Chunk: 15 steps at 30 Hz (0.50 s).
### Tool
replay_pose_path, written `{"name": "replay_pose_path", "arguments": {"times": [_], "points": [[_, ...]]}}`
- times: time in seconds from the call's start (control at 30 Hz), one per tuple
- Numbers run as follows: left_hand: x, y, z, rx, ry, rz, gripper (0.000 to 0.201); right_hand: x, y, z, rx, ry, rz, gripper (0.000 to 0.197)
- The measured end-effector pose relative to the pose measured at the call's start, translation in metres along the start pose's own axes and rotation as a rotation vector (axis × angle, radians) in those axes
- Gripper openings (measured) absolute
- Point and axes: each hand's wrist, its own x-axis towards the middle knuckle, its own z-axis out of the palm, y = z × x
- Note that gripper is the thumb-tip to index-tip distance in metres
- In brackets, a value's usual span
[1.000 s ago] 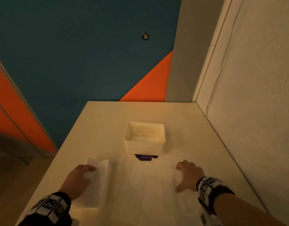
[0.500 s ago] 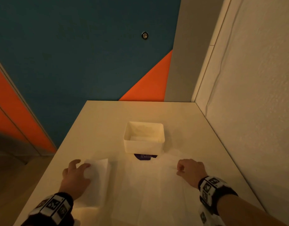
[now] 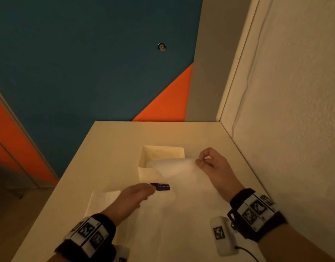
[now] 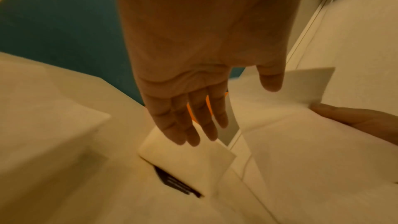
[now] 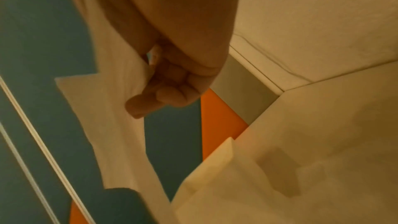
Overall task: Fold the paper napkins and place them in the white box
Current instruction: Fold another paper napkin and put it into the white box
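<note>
A small white rectangular plastic box (image 3: 144, 163) stands open-topped in the middle of the pale worktop (image 3: 110, 148); something pale lies inside, but what it is cannot be told. Its near right part is hidden behind a thin white paper napkin (image 3: 179, 169), unfolded and lifted off the worktop. The right hand (image 3: 213, 163) is raised just right of the box, its fingers (image 5: 150, 101) curled and pinching the napkin's upper edge between thumb and forefinger, so the sheet hangs down toward the worktop. The left hand (image 3: 133, 195) hovers low, in front of the box, palm down, fingers (image 4: 189, 122) straight, close together and holding nothing, tips near a dark purple printed label (image 3: 161, 186) at the box's foot. A folded white paper napkin (image 3: 100, 199) lies flat on the worktop just left of that hand.
</note>
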Motion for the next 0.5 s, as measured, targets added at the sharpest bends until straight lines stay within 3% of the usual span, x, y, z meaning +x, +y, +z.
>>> {"name": "replay_pose_path", "arguments": {"times": [0.07, 0.13, 0.27, 0.4, 0.5], "points": [[0.002, 0.009, 0.010, -0.100, -0.087, -0.026, 0.059, -0.006, -0.009, 0.002, 0.105, -0.019, 0.006, 0.014], [0.003, 0.015, 0.018, -0.257, -0.137, -0.019, 0.069, -0.012, -0.015, 0.002, 0.208, -0.027, 0.027, 0.012], [0.003, 0.029, 0.028, -0.567, -0.096, 0.037, 0.035, -0.025, -0.020, 0.002, 0.295, 0.005, 0.103, 0.004], [0.004, 0.037, 0.033, -0.517, 0.008, 0.120, 0.023, -0.034, -0.015, -0.002, 0.305, -0.020, 0.160, 0.010], [0.001, 0.041, 0.031, -0.464, 0.008, 0.166, 0.024, -0.038, -0.010, -0.007, 0.277, -0.094, 0.181, 0.028]]}}
